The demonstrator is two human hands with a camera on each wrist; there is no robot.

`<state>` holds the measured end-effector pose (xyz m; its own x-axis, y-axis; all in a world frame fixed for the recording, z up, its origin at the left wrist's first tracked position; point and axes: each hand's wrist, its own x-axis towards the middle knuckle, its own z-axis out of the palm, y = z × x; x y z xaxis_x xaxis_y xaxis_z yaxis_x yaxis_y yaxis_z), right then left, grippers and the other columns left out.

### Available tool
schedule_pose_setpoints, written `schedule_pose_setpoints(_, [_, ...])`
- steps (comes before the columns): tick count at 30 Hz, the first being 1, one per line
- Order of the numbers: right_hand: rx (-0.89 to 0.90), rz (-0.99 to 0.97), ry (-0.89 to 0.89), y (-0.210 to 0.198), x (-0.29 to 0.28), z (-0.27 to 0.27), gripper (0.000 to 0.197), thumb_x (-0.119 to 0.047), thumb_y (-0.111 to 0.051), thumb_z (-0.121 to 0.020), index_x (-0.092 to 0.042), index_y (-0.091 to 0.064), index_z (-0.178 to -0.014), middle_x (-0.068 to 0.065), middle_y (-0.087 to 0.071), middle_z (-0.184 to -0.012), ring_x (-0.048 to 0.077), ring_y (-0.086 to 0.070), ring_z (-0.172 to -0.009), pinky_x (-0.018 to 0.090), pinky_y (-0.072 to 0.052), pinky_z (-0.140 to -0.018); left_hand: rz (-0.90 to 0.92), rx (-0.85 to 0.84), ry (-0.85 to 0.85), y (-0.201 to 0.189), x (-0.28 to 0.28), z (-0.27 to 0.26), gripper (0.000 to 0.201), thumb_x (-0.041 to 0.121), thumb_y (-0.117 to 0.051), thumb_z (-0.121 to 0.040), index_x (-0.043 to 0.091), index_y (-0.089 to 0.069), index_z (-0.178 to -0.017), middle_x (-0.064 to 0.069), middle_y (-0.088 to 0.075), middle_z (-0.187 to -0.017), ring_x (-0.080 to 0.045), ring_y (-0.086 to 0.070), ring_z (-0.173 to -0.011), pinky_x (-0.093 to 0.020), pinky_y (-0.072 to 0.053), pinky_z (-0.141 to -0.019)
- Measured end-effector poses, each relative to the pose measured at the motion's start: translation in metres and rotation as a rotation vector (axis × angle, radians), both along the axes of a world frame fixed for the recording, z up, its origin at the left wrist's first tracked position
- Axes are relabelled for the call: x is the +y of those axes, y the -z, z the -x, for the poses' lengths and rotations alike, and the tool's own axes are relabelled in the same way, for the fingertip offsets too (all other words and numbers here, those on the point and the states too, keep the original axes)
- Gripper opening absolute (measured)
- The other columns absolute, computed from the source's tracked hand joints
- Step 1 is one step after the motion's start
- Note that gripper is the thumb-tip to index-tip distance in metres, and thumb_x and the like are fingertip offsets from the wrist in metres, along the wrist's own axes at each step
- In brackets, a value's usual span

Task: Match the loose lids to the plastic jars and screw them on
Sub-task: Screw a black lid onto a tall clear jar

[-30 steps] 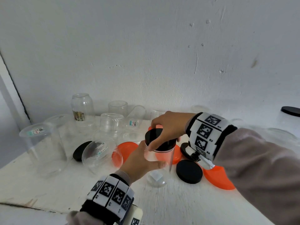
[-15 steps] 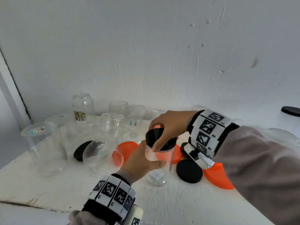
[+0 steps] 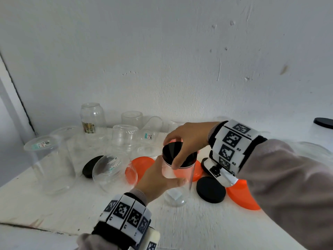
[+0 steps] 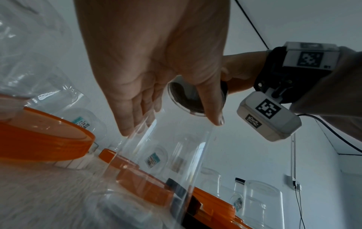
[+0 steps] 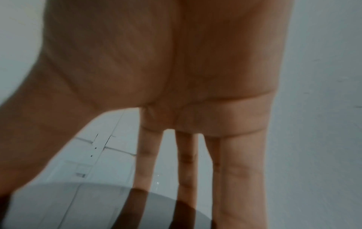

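A clear plastic jar [image 3: 177, 179] stands upright on the white table [image 3: 198, 228], and my left hand [image 3: 158, 181] grips its side with thumb in front and fingers round the back. A black lid [image 3: 171, 150] sits on the jar's mouth. My right hand [image 3: 185, 141] reaches over from the right and pinches the lid's rim between thumb and fingers. In the left wrist view my left hand's fingers [image 4: 133, 117] lie against the jar wall [image 4: 168, 155] below the lid [image 4: 186, 100]. The right wrist view shows my fingers [image 5: 240, 170] reaching down to the lid's glossy top [image 5: 88, 209].
A loose black lid [image 3: 210, 189] and an orange lid [image 3: 241, 195] lie right of the jar. Another orange lid [image 3: 142, 162] and a black lid [image 3: 90, 166] lie to its left. Several clear jars [image 3: 52, 163] stand or lie at the left and back, near the wall.
My right hand has twisted slightly round the black lid, its thumb shifting along the rim. The left hand and the jar stay where they were.
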<state>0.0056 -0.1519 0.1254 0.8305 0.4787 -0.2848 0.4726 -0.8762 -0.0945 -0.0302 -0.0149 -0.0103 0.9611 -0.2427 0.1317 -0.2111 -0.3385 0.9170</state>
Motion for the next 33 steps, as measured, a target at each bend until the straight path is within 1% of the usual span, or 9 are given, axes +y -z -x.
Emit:
schedule_pose_setpoints(5, [-0.139, 0.066, 0.067, 0.01, 0.005, 0.003, 0.074, -0.081, -0.057, -0.065, -0.028, -0.053, -0.116, -0.009, -0.057, -0.094, 0.004, -0.052, -0.061, 0.023, -0.04, -0.056, -0.019, 0.002, -0.014, 0.001, 0.001, 0.0, 0.08, 0.035, -0.081, -0.07, 0.031, -0.038, -0.138, 0.016, -0.051, -0.129, -0.005, -0.044, -0.119, -0.023, -0.036, -0.093])
schedule_pose_setpoints(9, [0.037, 0.049, 0.028, 0.0, -0.001, 0.002, 0.079, -0.062, -0.073, -0.067, -0.045, -0.038, -0.135, -0.011, -0.048, -0.133, 0.013, -0.051, -0.113, 0.031, -0.045, -0.09, -0.002, -0.007, 0.004, 0.001, 0.001, -0.001, 0.073, 0.032, -0.081, -0.071, 0.038, -0.038, -0.129, 0.024, -0.052, -0.12, 0.007, -0.046, -0.112, -0.01, -0.036, -0.08])
schedule_pose_setpoints(12, [0.079, 0.039, -0.031, -0.005, -0.002, 0.002, 0.075, -0.047, -0.078, -0.071, -0.05, -0.039, -0.135, -0.014, -0.044, -0.136, 0.014, -0.043, -0.124, 0.029, -0.041, -0.092, 0.002, -0.013, -0.003, 0.001, 0.001, 0.0, 0.07, 0.032, -0.082, -0.071, 0.041, -0.038, -0.124, 0.027, -0.053, -0.115, 0.017, -0.047, -0.102, -0.005, -0.038, -0.073])
schedule_pose_setpoints(17, [-0.014, -0.009, 0.013, 0.0, -0.001, 0.001, 0.069, -0.065, -0.073, -0.065, -0.044, -0.05, -0.126, -0.013, -0.054, -0.114, 0.008, -0.063, -0.083, 0.028, -0.053, -0.077, -0.008, -0.025, 0.004, 0.002, 0.0, -0.001, 0.073, 0.035, -0.081, -0.071, 0.041, -0.036, -0.128, 0.024, -0.052, -0.12, 0.013, -0.047, -0.105, -0.008, -0.038, -0.077])
schedule_pose_setpoints(20, [-0.092, 0.005, 0.044, 0.005, 0.003, 0.003, 0.068, -0.074, -0.066, -0.066, -0.037, -0.053, -0.121, -0.013, -0.053, -0.105, 0.001, -0.052, -0.063, 0.023, -0.047, -0.062, -0.016, -0.019, -0.007, 0.003, 0.001, -0.001, 0.076, 0.038, -0.08, -0.07, 0.036, -0.036, -0.133, 0.02, -0.05, -0.127, 0.0, -0.044, -0.114, -0.018, -0.036, -0.089])
schedule_pose_setpoints(25, [0.062, 0.071, -0.001, -0.001, 0.0, 0.003, 0.081, -0.054, -0.076, -0.069, -0.047, -0.034, -0.138, -0.011, -0.041, -0.138, 0.017, -0.046, -0.122, 0.036, -0.044, -0.098, -0.001, -0.006, -0.007, 0.003, 0.0, -0.001, 0.067, 0.032, -0.083, -0.07, 0.045, -0.04, -0.119, 0.026, -0.055, -0.112, 0.02, -0.049, -0.101, -0.001, -0.04, -0.073])
schedule_pose_setpoints(28, [0.067, 0.057, -0.053, -0.003, -0.002, 0.004, 0.075, -0.043, -0.079, -0.071, -0.051, -0.039, -0.134, -0.015, -0.039, -0.138, 0.015, -0.041, -0.126, 0.036, -0.042, -0.1, 0.004, -0.002, -0.015, 0.002, -0.001, -0.001, 0.061, 0.03, -0.083, -0.069, 0.047, -0.039, -0.108, 0.03, -0.053, -0.103, 0.033, -0.044, -0.086, 0.006, -0.037, -0.064])
schedule_pose_setpoints(30, [0.04, 0.026, -0.045, -0.001, -0.003, 0.002, 0.073, -0.049, -0.078, -0.069, -0.049, -0.043, -0.132, -0.015, -0.043, -0.135, 0.013, -0.046, -0.12, 0.034, -0.045, -0.096, 0.01, -0.002, -0.013, 0.002, -0.001, -0.001, 0.063, 0.03, -0.083, -0.069, 0.046, -0.039, -0.112, 0.028, -0.054, -0.105, 0.03, -0.047, -0.088, 0.004, -0.039, -0.065])
schedule_pose_setpoints(33, [-0.024, -0.005, 0.008, 0.005, -0.001, 0.002, 0.069, -0.067, -0.072, -0.065, -0.042, -0.049, -0.126, -0.012, -0.052, -0.122, 0.005, -0.056, -0.085, 0.024, -0.049, -0.068, 0.0, -0.002, -0.014, 0.001, -0.001, 0.0, 0.072, 0.035, -0.082, -0.07, 0.041, -0.038, -0.127, 0.025, -0.052, -0.118, 0.009, -0.049, -0.107, -0.005, -0.037, -0.077])
